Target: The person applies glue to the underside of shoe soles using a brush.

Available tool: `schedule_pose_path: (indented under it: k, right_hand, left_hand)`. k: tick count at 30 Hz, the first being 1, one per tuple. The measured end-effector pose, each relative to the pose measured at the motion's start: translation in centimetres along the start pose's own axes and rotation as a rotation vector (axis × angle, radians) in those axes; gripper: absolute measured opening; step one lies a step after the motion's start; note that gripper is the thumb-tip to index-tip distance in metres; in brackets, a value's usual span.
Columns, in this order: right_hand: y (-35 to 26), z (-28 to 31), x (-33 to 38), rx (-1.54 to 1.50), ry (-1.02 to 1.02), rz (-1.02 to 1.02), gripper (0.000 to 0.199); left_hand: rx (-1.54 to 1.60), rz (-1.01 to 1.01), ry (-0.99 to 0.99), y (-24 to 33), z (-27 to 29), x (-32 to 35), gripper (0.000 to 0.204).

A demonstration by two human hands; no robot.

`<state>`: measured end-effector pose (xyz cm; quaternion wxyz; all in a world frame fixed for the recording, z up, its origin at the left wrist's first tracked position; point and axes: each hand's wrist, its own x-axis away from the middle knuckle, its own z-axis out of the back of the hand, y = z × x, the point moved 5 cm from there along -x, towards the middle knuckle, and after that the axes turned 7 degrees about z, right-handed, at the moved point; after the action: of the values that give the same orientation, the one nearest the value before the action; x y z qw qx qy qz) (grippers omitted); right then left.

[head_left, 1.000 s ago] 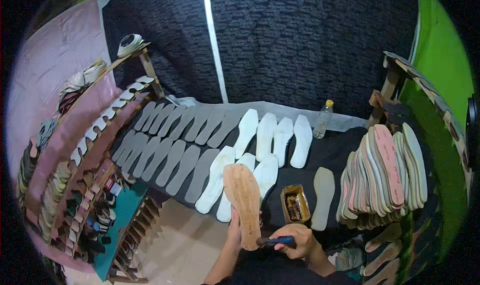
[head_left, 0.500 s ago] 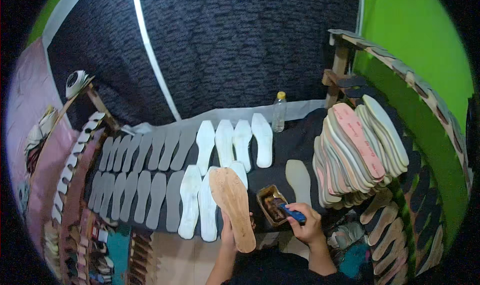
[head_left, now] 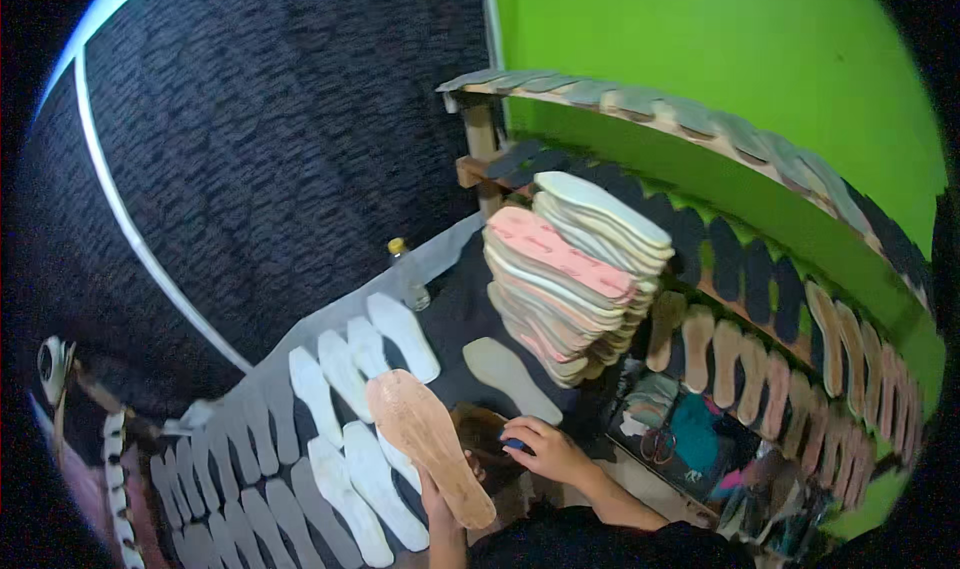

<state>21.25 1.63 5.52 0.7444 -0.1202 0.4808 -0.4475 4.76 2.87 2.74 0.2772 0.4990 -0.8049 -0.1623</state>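
My left hand (head_left: pixel 438 499) grips a tan shoe insole (head_left: pixel 428 439) from behind, its broad face turned up and its narrow end toward me. The fingers partly show at the insole's right edge. Just right of it, my right hand (head_left: pixel 548 451) is closed round the blue handle of a brush (head_left: pixel 514 442). The brush head is hidden in or over a brown box-shaped container (head_left: pixel 478 421), which the insole partly covers. Several white insoles (head_left: pixel 345 494) lie on the dark table left of the held one. One pale insole (head_left: pixel 515 379) rests beyond the container.
A tall pile of insoles (head_left: pixel 570 279), with a pink one on top, stands at the table's right. A yellow-capped bottle (head_left: pixel 408 274) is at the back. Grey insoles (head_left: pixel 262 524) lie in rows at left. Wooden racks (head_left: pixel 700 119) with more insoles run along the green wall.
My view has swung to the right, bringing more of the racks in. The tan insole is now nearer the container and overlaps it. My right hand still holds the brush.
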Motion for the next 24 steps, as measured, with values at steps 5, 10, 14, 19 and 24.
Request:
schedule_pose_path:
  k: [5,10,14,19,24]
  right_hand:
    - [-0.1,0.0,1.5,0.109,0.008,-0.106,0.029]
    - [-0.8,-0.1,3.2,0.21,0.106,-0.094,0.038]
    - [-3.0,1.7,3.9,0.212,0.288,-0.126,0.031]
    - [-7.1,5.1,7.0,0.301,0.452,-0.237,0.026]
    - [-10.7,8.5,10.3,0.355,0.621,-0.314,0.024]
  left_hand:
    - [-0.008,0.113,-0.153,-0.9,-1.6,-0.6,0.066]
    - [-0.038,0.165,-0.165,-2.7,-2.2,0.2,0.068]
    - [-0.185,0.105,-0.055,-2.9,-3.5,1.4,0.073]
    - [-0.135,0.205,-0.114,-3.9,-5.2,2.2,0.075]
    - [-0.409,0.253,-0.383,-6.9,-6.2,3.1,0.077]
